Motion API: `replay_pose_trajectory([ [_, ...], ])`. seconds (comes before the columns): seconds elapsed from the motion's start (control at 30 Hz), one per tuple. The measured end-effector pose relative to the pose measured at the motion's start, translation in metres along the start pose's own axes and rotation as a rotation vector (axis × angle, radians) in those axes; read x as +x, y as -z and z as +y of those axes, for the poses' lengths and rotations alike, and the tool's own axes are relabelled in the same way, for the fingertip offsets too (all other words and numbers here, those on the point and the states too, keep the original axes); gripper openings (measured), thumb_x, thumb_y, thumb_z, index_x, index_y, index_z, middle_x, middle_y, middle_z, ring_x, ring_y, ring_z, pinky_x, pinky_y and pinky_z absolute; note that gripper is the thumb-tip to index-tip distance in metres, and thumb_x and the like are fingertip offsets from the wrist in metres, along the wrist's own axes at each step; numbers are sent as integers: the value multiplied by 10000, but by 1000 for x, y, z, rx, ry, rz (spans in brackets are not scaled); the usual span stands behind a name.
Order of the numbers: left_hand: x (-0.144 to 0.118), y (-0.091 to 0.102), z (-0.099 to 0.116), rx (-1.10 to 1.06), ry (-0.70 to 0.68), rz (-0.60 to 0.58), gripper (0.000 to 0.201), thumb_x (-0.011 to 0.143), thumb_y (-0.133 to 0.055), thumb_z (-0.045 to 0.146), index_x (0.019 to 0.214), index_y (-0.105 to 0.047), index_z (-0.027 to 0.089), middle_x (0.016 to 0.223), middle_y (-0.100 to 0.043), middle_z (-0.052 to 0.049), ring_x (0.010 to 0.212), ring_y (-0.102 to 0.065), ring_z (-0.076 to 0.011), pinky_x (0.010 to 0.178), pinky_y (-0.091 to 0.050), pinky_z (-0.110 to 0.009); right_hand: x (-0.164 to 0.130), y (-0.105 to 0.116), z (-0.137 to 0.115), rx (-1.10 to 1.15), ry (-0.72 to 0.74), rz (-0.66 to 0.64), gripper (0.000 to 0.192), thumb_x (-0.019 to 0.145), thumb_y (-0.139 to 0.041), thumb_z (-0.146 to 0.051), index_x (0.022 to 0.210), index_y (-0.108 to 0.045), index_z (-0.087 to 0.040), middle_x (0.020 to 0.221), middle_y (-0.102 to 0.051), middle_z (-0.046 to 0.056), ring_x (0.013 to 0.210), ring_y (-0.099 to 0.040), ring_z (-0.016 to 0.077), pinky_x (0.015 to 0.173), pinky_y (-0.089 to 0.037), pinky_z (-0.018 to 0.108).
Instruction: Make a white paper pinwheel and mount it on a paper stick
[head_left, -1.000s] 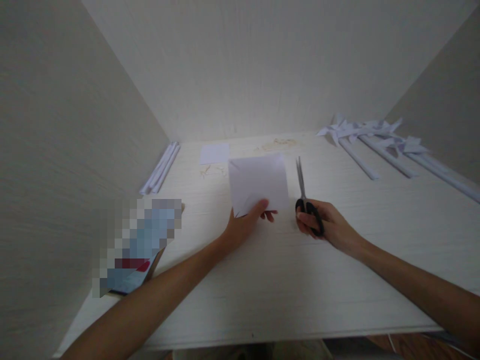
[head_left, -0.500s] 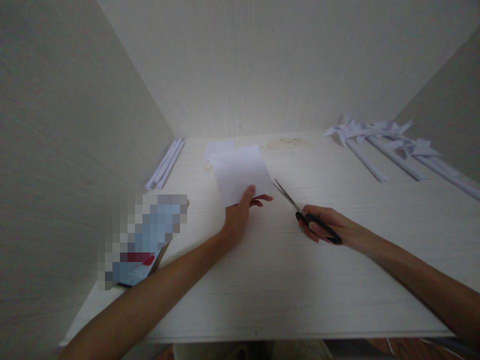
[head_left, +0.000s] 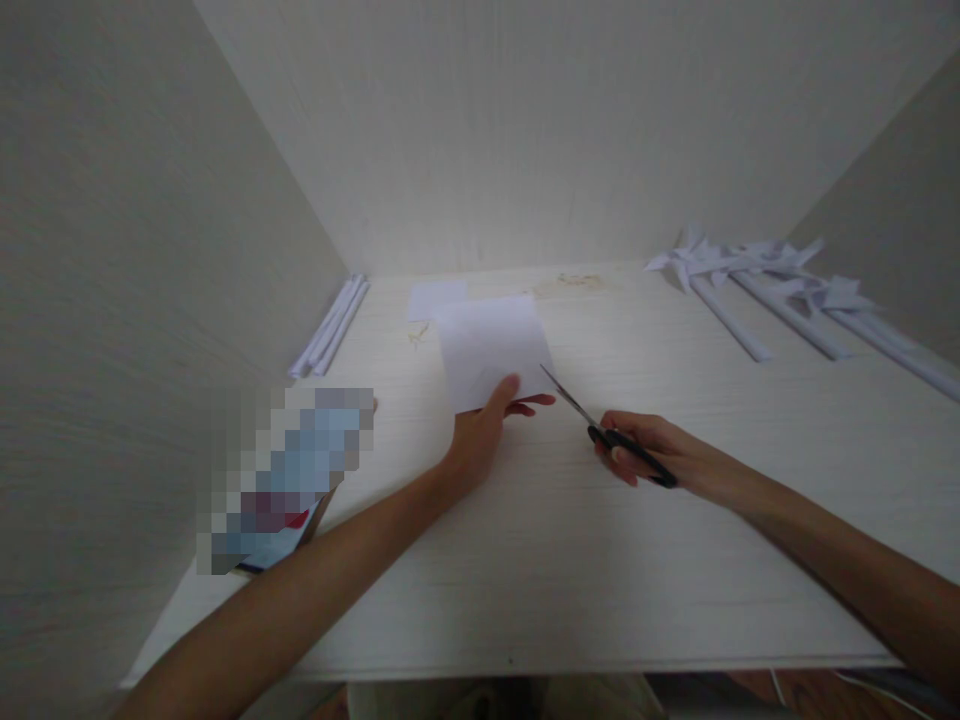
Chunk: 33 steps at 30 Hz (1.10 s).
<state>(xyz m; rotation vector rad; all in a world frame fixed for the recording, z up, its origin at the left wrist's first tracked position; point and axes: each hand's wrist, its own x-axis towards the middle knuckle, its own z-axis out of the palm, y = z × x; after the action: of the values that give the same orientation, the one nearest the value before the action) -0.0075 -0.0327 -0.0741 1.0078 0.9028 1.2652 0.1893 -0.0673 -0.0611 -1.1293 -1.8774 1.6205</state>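
A white sheet of paper [head_left: 495, 340], roughly square, is held up at its lower edge by my left hand [head_left: 484, 425], thumb on top and fingers underneath. My right hand [head_left: 641, 450] grips a pair of scissors [head_left: 634, 452] by the black handles. The metal blades point up and left, with their tips at the right edge of the sheet near its lower corner. The blades look nearly closed. Behind the held sheet, another piece of white paper [head_left: 435, 299] lies on the table.
Several rolled paper sticks [head_left: 334, 325] lie by the left wall. Folded paper pinwheels [head_left: 750, 262] on paper sticks lie at the back right of the white table [head_left: 570, 590]. A blurred-out device [head_left: 300, 480] rests near my left forearm. Walls close in three sides.
My left hand has shifted the sheet slightly to the right and turned it a little. The scissor blades have closed somewhat, and their tips now overlap the sheet's right edge.
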Motion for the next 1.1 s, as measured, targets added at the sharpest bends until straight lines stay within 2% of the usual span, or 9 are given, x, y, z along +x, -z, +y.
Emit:
replay_pose_trajectory([
  [0.37, 0, 1, -1, 19, -29, -22, 150, 745, -528, 292, 814, -576, 168, 836, -668, -25, 657, -651, -166, 586, -464, -266, 0, 0, -2, -31, 10, -3, 366, 791, -435, -533, 731, -432, -172, 586, -424, -28, 505, -359, 82, 439, -232, 227],
  [0.77, -1, 1, 0, 24, -45, -25, 147, 743, -526, 286, 806, -598, 174, 778, -662, -12, 628, -643, -158, 582, -468, -264, 0, 2, 2, -1, 0, -34, 307, 807, -450, -474, 780, -443, -169, 576, -411, -35, 509, -357, 83, 440, -237, 223],
  [1.1, -5, 1, 5, 155, -42, -9, 186, 758, -502, 332, 736, -583, 166, 731, -664, -17, 630, -638, -163, 608, -473, -282, 0, 1, 1, -12, -37, -22, 288, 799, -467, -451, 775, -458, -164, 565, -423, -36, 498, -367, 80, 426, -238, 212],
])
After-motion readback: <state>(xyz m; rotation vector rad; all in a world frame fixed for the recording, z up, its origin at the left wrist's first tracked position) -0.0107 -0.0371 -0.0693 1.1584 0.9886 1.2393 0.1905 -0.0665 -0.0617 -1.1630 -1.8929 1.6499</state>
